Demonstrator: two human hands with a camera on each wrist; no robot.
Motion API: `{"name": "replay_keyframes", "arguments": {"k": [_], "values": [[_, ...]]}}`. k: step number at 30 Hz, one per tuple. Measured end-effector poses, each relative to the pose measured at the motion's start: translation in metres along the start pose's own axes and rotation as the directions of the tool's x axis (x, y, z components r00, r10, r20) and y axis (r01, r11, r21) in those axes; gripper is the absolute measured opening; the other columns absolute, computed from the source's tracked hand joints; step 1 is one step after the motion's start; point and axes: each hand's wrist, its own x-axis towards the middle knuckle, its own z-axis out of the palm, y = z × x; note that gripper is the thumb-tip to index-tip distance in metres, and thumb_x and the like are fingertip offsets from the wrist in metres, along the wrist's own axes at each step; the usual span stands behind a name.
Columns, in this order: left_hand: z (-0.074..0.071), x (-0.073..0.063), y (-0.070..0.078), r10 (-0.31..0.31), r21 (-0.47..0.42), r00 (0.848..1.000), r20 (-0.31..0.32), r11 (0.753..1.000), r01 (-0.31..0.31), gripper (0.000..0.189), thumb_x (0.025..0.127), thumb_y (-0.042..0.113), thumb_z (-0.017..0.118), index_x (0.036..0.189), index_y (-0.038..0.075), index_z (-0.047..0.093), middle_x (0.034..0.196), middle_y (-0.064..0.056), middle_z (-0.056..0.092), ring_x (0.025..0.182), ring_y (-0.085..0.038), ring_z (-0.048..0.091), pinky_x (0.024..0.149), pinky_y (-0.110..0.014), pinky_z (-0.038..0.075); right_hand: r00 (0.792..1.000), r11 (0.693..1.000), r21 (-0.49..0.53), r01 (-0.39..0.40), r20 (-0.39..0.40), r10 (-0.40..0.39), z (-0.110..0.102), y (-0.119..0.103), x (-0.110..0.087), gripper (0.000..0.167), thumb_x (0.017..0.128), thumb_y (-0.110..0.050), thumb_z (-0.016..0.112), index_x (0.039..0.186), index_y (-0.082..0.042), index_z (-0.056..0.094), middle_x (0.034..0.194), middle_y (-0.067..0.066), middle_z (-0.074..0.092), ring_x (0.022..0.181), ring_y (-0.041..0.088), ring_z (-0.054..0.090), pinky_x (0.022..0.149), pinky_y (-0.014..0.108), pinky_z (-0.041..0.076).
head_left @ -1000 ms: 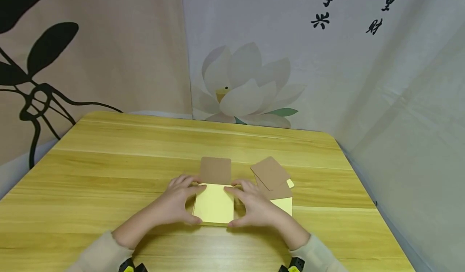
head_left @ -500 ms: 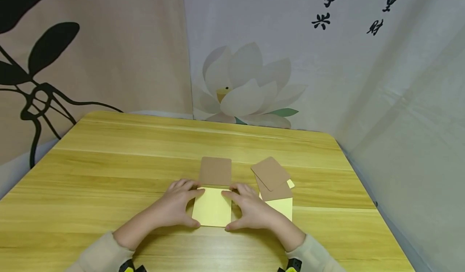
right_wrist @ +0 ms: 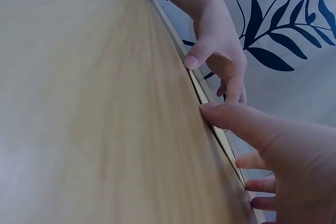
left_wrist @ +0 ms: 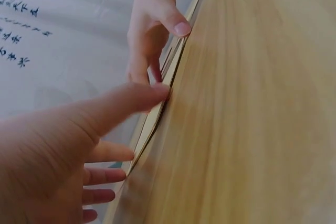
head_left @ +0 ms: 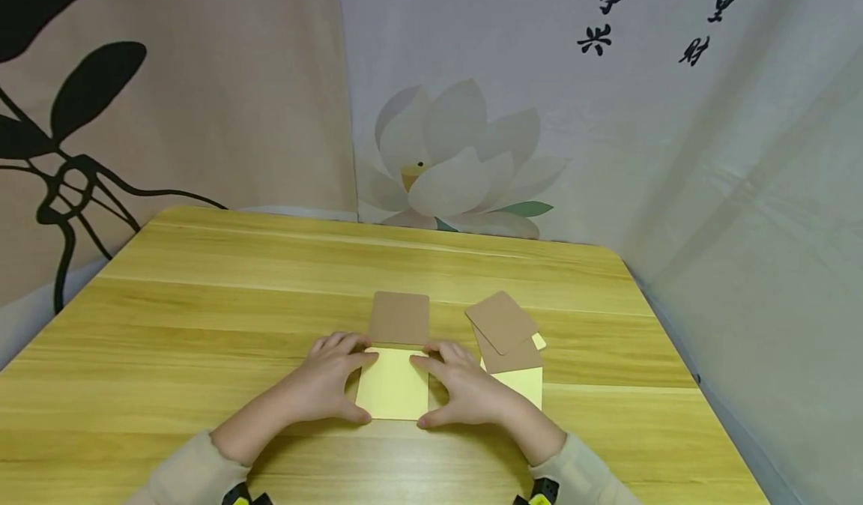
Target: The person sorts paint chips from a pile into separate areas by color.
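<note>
A square yellow notepad (head_left: 392, 385) lies at the near middle of the table, its near edge facing me. A brown card flap (head_left: 400, 318) extends from its far edge. My left hand (head_left: 330, 379) holds the pad's left side, thumb at the near corner and forefinger over the far corner. On the opposite side my right hand (head_left: 465, 385) grips it the same way, its other fingers tucked beyond the far right corner. In the left wrist view the pad's thin edge (left_wrist: 149, 129) lies close along the tabletop between both thumbs.
Right of my right hand lie overlapping brown cards (head_left: 502, 321) with yellow sheets (head_left: 526, 383) showing beneath, partly hidden by the right forearm. The wooden table (head_left: 236, 280) ends against a printed cloth backdrop (head_left: 465, 153).
The notepad has come down flatter and slid slightly left and toward me, its front edge now looking thinner. Both hands moved along with it, then held nearly still.
</note>
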Motion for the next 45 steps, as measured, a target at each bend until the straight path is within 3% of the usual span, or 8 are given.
{"name": "replay_keyframes", "arguments": {"k": [11, 17, 25, 35, 45], "values": [[0.002, 0.012, 0.016, -0.052, -0.039, 0.993, -0.11, 0.998, 0.048, 0.085, 0.065, 0.048, 0.083, 0.134, 0.007, 0.056, 0.138, -0.013, 0.047, 0.127, -0.033, 0.036, 0.104, -0.059, 0.021, 1.0, 0.996, 0.086, -0.005, -0.013, 0.006, -0.011, 0.012, -0.009, 0.091, 0.074, -0.054, 0.076, 0.149, -0.021, 0.036, 0.153, 0.005, 0.024, 0.136, 0.029, 0.024, 0.101, 0.056, 0.032], [0.011, 0.024, 0.028, -0.056, -0.059, 0.984, -0.167, 0.997, 0.046, 0.088, 0.067, 0.049, 0.082, 0.136, 0.002, 0.052, 0.14, -0.013, 0.046, 0.127, -0.033, 0.037, 0.104, -0.058, 0.022, 0.997, 0.991, 0.128, -0.046, -0.056, 0.054, -0.02, 0.025, -0.019, 0.088, 0.074, -0.048, 0.078, 0.148, -0.023, 0.037, 0.155, 0.004, 0.022, 0.139, 0.027, 0.018, 0.103, 0.054, 0.029], [0.021, 0.043, 0.043, -0.053, -0.106, 0.97, -0.238, 0.994, 0.028, 0.087, 0.067, 0.048, 0.083, 0.134, 0.002, 0.054, 0.137, -0.011, 0.048, 0.127, -0.033, 0.037, 0.103, -0.057, 0.024, 0.99, 0.987, 0.159, -0.021, -0.134, 0.043, -0.033, 0.053, -0.031, 0.088, 0.074, -0.038, 0.082, 0.147, -0.013, 0.04, 0.154, 0.013, 0.024, 0.138, 0.032, 0.02, 0.102, 0.057, 0.03], [0.034, 0.068, 0.066, -0.093, -0.174, 0.964, -0.249, 0.984, 0.05, 0.089, 0.07, 0.047, 0.081, 0.139, 0.002, 0.048, 0.139, -0.012, 0.045, 0.128, -0.033, 0.035, 0.104, -0.055, 0.023, 0.979, 0.975, 0.212, -0.059, -0.18, 0.099, -0.046, 0.086, -0.041, 0.088, 0.073, -0.031, 0.084, 0.147, -0.012, 0.04, 0.153, 0.013, 0.024, 0.138, 0.036, 0.016, 0.102, 0.064, 0.023], [0.043, 0.09, 0.082, -0.152, -0.181, 0.955, -0.255, 0.978, 0.107, 0.09, 0.07, 0.048, 0.08, 0.139, 0.001, 0.047, 0.139, -0.014, 0.045, 0.128, -0.036, 0.036, 0.103, -0.057, 0.025, 0.98, 0.973, 0.226, -0.039, -0.183, 0.082, -0.059, 0.117, -0.045, 0.092, 0.072, -0.034, 0.084, 0.147, -0.006, 0.037, 0.152, 0.018, 0.023, 0.137, 0.039, 0.018, 0.101, 0.063, 0.027]]}}
